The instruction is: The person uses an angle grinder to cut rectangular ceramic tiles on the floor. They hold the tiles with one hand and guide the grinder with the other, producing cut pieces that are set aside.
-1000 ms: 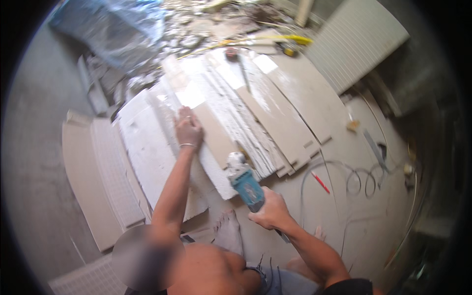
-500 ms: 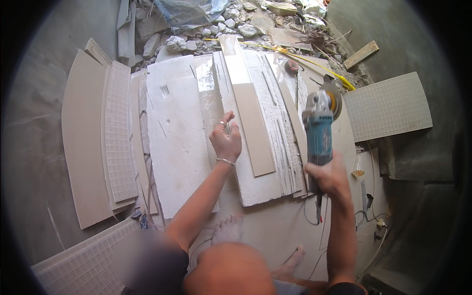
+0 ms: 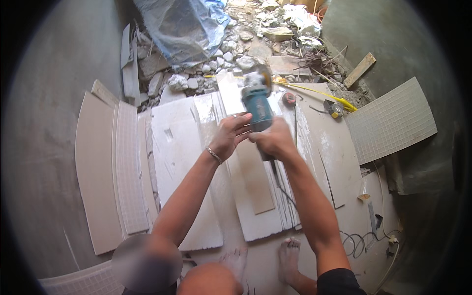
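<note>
Grinder (image 3: 258, 109) points far, slightly left, long axis near-far. Right hand (image 3: 276, 139) wrapped round it; left hand (image 3: 229, 136) loosely spread beside.

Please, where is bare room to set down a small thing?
The left white foam board looks mostly bare between the tile stack and the left forearm; so does the beige sheet between the right forearm and the gridded tile. The centre is crowded with the grinder, left hand and right hand; rubble fills the far end.
</note>
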Action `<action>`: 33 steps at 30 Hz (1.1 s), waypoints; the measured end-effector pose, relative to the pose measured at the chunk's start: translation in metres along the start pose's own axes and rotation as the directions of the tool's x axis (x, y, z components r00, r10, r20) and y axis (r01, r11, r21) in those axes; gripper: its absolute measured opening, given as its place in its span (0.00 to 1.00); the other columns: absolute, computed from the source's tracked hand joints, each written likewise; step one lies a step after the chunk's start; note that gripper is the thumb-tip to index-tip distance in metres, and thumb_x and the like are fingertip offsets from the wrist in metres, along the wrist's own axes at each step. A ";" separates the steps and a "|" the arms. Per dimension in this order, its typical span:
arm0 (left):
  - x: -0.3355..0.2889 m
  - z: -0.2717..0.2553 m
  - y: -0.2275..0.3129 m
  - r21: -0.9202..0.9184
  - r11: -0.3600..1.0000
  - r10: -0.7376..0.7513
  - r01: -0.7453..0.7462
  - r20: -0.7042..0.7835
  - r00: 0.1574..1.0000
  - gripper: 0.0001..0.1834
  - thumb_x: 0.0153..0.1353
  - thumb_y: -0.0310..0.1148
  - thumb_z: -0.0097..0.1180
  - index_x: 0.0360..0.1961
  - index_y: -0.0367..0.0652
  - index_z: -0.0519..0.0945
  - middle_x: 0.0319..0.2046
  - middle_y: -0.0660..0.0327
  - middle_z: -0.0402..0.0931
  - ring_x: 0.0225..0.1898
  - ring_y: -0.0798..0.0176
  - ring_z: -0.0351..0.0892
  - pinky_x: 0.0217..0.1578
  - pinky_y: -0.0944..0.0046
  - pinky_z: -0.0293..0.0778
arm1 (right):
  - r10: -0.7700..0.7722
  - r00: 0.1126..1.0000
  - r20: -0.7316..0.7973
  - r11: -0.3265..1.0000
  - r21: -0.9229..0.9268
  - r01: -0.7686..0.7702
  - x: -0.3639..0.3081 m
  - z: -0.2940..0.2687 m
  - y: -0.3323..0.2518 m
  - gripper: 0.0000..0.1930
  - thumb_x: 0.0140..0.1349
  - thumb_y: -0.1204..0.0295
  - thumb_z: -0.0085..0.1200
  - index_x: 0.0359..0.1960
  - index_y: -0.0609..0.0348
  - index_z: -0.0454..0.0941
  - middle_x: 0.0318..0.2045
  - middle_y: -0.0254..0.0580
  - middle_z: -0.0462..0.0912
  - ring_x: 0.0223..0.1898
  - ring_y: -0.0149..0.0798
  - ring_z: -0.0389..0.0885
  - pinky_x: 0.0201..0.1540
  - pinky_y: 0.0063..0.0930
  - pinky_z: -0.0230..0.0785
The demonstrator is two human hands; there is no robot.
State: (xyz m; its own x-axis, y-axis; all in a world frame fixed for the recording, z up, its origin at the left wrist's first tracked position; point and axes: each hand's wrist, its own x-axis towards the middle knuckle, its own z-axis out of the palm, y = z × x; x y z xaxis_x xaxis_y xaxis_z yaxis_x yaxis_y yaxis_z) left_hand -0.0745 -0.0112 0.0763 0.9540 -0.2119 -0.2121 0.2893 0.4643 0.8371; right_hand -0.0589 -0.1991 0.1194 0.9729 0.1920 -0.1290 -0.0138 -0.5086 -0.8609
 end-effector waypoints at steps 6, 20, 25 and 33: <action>0.088 -0.082 -0.017 0.604 0.796 0.315 0.036 -0.464 0.828 0.28 0.69 0.40 0.64 0.64 0.32 0.82 0.57 0.47 0.88 0.60 0.48 0.87 0.64 0.53 0.79 | 0.098 0.992 -0.074 0.990 -0.094 -0.105 0.067 0.033 0.008 0.34 0.44 0.61 0.80 0.48 0.74 0.84 0.43 0.62 0.92 0.48 0.55 0.94 0.53 0.41 0.86; 0.283 -0.191 0.036 0.856 0.447 0.415 0.260 -0.456 0.787 0.42 0.61 0.44 0.76 0.72 0.33 0.79 0.66 0.40 0.84 0.67 0.44 0.85 0.70 0.54 0.77 | 0.142 0.981 -0.133 0.988 0.077 -0.133 0.015 -0.057 0.029 0.14 0.49 0.72 0.71 0.35 0.64 0.82 0.29 0.38 0.85 0.30 0.34 0.83 0.39 0.35 0.78; 0.272 -0.201 0.045 0.793 0.581 0.198 0.184 -0.356 0.913 0.31 0.61 0.36 0.81 0.65 0.43 0.89 0.57 0.49 0.91 0.56 0.60 0.89 0.59 0.61 0.82 | 0.165 0.974 -0.153 0.986 0.050 -0.159 -0.012 -0.069 0.033 0.14 0.49 0.73 0.69 0.37 0.65 0.82 0.30 0.40 0.87 0.32 0.35 0.85 0.43 0.34 0.80; 0.216 -0.153 0.036 0.982 -0.093 0.251 0.162 -0.134 0.959 0.35 0.52 0.57 0.81 0.62 0.63 0.93 0.77 0.59 0.74 0.77 0.39 0.64 0.80 0.41 0.57 | 0.224 0.969 -0.100 0.971 0.111 -0.213 -0.039 -0.059 0.037 0.16 0.50 0.75 0.69 0.40 0.66 0.83 0.33 0.41 0.88 0.35 0.35 0.86 0.47 0.33 0.81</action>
State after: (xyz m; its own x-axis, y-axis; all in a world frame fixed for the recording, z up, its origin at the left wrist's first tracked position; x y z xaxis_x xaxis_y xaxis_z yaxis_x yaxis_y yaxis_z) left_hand 0.1540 0.0911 -0.0161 0.9977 0.0289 -0.0610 0.0501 -0.9224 0.3829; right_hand -0.0838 -0.2752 0.1221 0.9630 -0.0117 -0.2691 -0.2465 -0.4413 -0.8629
